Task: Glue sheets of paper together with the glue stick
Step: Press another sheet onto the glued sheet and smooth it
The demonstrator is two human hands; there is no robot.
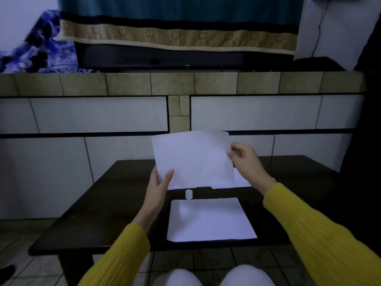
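Paper sheet [193, 157] aloft between left hand [158, 188], right hand [245, 159]; possibly two sheets.

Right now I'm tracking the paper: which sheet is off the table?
The sheet both hands hold up; the other sheet lies flat on the table.

A sheet of paper [211, 218] is lying flat on the table [99, 213], close to its near edge and right of the middle. Just behind that sheet's far left corner a glue stick [188, 194] is standing upright. Behind the glue stick more paper [240, 178] is lying on the table toward the far edge. Above it a lifted sheet [193, 157] is being held off the table, the left hand [159, 189] pinching its near left corner and the right hand [246, 159] pinching its right edge. Beyond the table's far edge a tiled ledge [181, 83] is running from left to right.
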